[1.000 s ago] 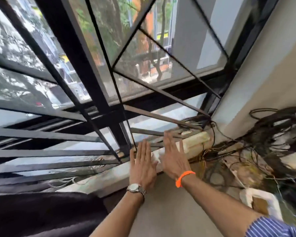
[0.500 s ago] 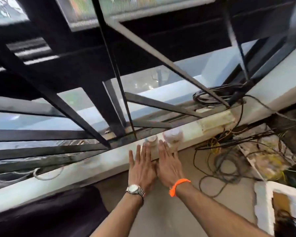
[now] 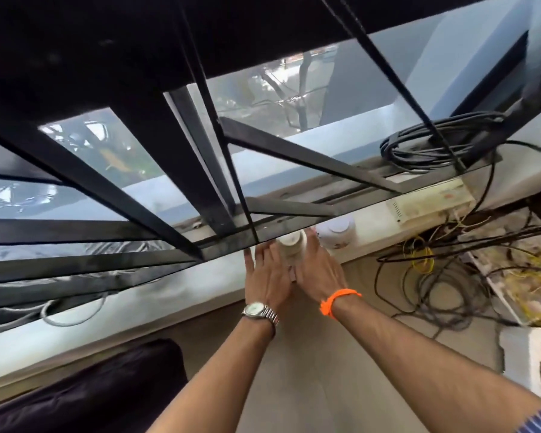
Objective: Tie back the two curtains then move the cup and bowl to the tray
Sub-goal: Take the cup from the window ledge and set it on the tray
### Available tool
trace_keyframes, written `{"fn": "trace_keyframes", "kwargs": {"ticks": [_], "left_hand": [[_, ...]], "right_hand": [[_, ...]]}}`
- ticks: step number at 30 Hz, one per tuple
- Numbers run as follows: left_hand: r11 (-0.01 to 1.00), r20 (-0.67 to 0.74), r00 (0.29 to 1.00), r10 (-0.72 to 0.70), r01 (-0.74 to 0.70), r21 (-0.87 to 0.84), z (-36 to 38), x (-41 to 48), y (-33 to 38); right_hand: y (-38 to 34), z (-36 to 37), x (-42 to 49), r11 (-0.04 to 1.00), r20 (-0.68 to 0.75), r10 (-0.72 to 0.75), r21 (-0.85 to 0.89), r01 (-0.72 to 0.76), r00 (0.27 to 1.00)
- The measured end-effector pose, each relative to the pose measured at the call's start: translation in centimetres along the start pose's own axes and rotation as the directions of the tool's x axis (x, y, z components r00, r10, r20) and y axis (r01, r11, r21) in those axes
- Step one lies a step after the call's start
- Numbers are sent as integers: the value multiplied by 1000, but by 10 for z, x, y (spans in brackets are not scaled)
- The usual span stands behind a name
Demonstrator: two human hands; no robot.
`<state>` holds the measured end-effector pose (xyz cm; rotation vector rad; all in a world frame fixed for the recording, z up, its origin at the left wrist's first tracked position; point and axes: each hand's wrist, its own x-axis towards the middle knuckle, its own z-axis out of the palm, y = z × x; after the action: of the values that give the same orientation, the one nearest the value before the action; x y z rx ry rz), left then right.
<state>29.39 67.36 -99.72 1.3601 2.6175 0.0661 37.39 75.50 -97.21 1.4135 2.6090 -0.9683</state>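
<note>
Two hands reach forward to a pale window sill [image 3: 370,229] beneath a black metal window grille [image 3: 200,195]. A white cup [image 3: 291,242] stands on the sill, with a white bowl [image 3: 336,230] just beside it on the right. The left hand [image 3: 267,276], wearing a wristwatch [image 3: 260,310], and the right hand [image 3: 319,270], wearing an orange band [image 3: 338,300], flank the cup with fingers [image 3: 311,242] held straight; whether they touch it is unclear. Tangled cables [image 3: 434,276] lie on the floor to the right.
</note>
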Motion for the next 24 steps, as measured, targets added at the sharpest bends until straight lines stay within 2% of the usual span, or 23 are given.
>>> {"fn": "trace_keyframes", "kwargs": {"ticks": [3, 6, 10, 13, 15, 18, 21, 24], "left_hand": [[1000, 69, 997, 25, -25, 4, -2, 15, 2], [999, 69, 997, 34, -35, 17, 2, 22, 0], [996, -45, 998, 50, -53, -72, 5, 27, -1], [990, -6, 997, 74, -74, -121, 2, 28, -2], [986, -26, 995, 98, -100, -133, -3, 25, -4], [983, -66, 990, 128, -136, -127, 0, 19, -10], [969, 4, 988, 155, -152, -197, -8, 14, -10], [931, 101, 990, 100, -57, -360, -25, 4, -5]], "right_hand": [[-6, -3, 12, 1000, 30, -2, 26, 1, 1000], [-6, -1, 25, 998, 75, -18, 68, 13, 997], [2, 2, 38, 999, 106, -44, 25, 42, 993], [3, 1, 42, 999, 130, -46, 12, 44, 990], [5, 1, 41, 997, 123, -76, 11, 75, 990], [7, -5, 33, 990, 145, -105, -79, 117, 984], [11, -7, 25, 988, 156, -114, -84, 128, 981], [17, -20, 14, 993, 236, -60, -89, 83, 970]]}}
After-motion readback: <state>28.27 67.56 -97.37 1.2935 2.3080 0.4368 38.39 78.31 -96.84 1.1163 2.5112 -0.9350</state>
